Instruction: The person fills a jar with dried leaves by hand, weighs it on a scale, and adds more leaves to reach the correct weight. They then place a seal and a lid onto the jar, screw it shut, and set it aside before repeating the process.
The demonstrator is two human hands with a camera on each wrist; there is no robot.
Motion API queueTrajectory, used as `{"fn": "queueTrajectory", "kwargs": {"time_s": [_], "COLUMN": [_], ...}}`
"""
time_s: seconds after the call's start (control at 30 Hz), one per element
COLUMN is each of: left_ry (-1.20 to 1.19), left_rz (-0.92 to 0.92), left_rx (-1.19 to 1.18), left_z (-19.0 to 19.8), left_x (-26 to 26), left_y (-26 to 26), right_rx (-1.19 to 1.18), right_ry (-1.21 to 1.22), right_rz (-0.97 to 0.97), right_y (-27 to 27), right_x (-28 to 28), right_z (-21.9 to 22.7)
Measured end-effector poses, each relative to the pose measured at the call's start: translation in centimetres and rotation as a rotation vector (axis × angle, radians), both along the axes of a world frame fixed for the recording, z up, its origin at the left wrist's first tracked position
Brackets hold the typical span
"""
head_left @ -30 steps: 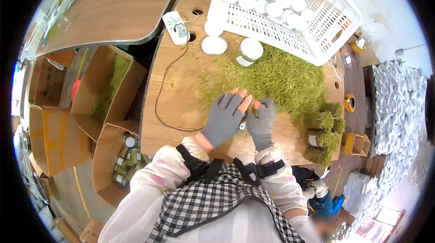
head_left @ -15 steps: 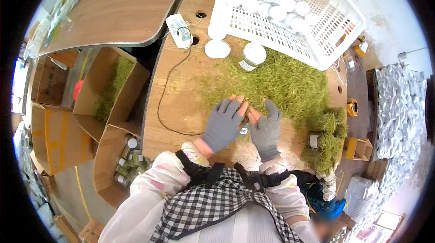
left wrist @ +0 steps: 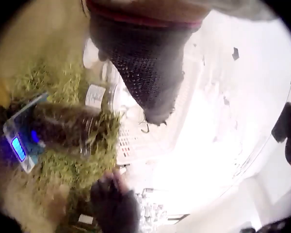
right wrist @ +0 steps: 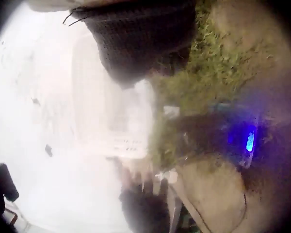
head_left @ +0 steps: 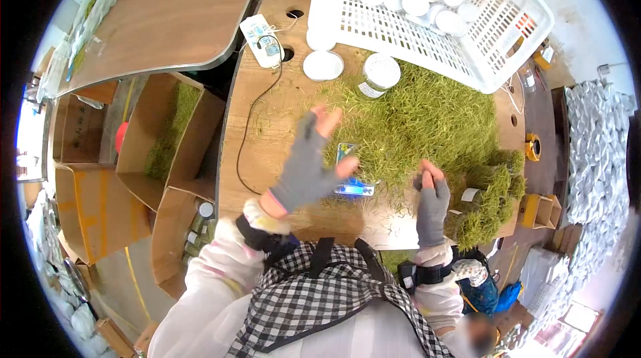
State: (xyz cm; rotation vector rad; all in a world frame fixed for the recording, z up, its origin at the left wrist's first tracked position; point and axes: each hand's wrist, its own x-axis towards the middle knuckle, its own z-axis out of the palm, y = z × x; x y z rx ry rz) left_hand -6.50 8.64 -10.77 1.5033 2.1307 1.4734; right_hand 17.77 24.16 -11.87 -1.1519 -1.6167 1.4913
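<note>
On the table a small digital scale (head_left: pixel 354 188) shows a lit blue display. A clear jar (left wrist: pixel 70 126) with dried green strands inside stands on it in the left wrist view. My left hand (head_left: pixel 304 167), in a grey fingerless glove, hovers left of the scale with fingers spread and nothing in them. To the scale's right my right hand (head_left: pixel 433 204), gloved alike, has its fingertips bunched together at the edge of the strand heap (head_left: pixel 427 117); nothing shows between them. A white-lidded jar (head_left: pixel 381 74) stands behind the scale.
A white plastic basket (head_left: pixel 407 44) of round lids stands at the back. White lids (head_left: pixel 323 65) and a power strip (head_left: pixel 262 41) with a cable lie at the back left. Strand-filled jars (head_left: pixel 471 195) stand at right. Cardboard boxes (head_left: pixel 100 204) line the left floor.
My hands, together over the scale before, have parted: the left moved left and away from my body, the right moved right. The scale's lit display has come into sight.
</note>
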Motion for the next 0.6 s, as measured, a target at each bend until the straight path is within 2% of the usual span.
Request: {"fn": "queueTrajectory", "kwargs": {"time_s": [0.07, 0.13, 0.17, 0.2, 0.23, 0.27, 0.33, 0.4, 0.43, 0.5, 0.53, 0.6], "left_ry": [0.012, 0.055, 0.164, 0.273, 0.27, 0.368, 0.483, 0.487, 0.485, 0.46, 0.453, 0.442], "left_rz": [0.119, 0.166, 0.143, 0.117, 0.113, 0.081, 0.035, 0.066, 0.049, 0.15, 0.144, 0.107], "left_rx": [-0.029, -0.09, -0.106, -0.121, -0.131, -0.217, -0.44, -0.606, -0.609, -0.544, -0.543, -0.629], "left_z": [-2.0, -4.3, -5.7, -6.6, -7.0, -7.5, -7.6, -7.5, -8.1, -8.9, -9.2, -9.4], "left_x": [-3.3, -6.7, -8.3, -9.7, -10.7, -11.5, -12.2, -12.6, -13.0, -13.8, -14.1, -14.8], "left_y": [0.7, 2.0, 2.9, 3.8, 4.8, 5.8, 7.6, 9.7, 10.5, 11.8, 12.2, 12.7], "right_rx": [-0.057, -0.419, -0.43, -0.478, -0.527, -0.541, -0.323, -0.103, -0.111, -0.067, -0.067, -0.413], "right_ry": [0.013, -0.375, -0.376, -0.447, -0.517, -0.52, -0.255, -0.213, -0.218, -0.207, -0.215, -0.271], "right_rz": [0.048, 0.334, 0.335, 0.465, 0.596, 0.593, 0.322, 0.202, 0.189, 0.029, 0.025, 0.3], "right_y": [1.1, 1.7, 1.5, 1.4, 1.2, 1.5, 3.2, 5.3, 5.4, 5.3, 4.9, 3.7], "right_x": [3.2, 6.3, 6.3, 6.2, 6.3, 6.1, 4.4, 1.4, 1.5, 1.8, 2.4, 3.9], "right_z": [-3.4, -7.6, -8.0, -8.4, -8.8, -9.6, -11.8, -9.0, -8.5, -7.9, -7.6, -6.9]}}
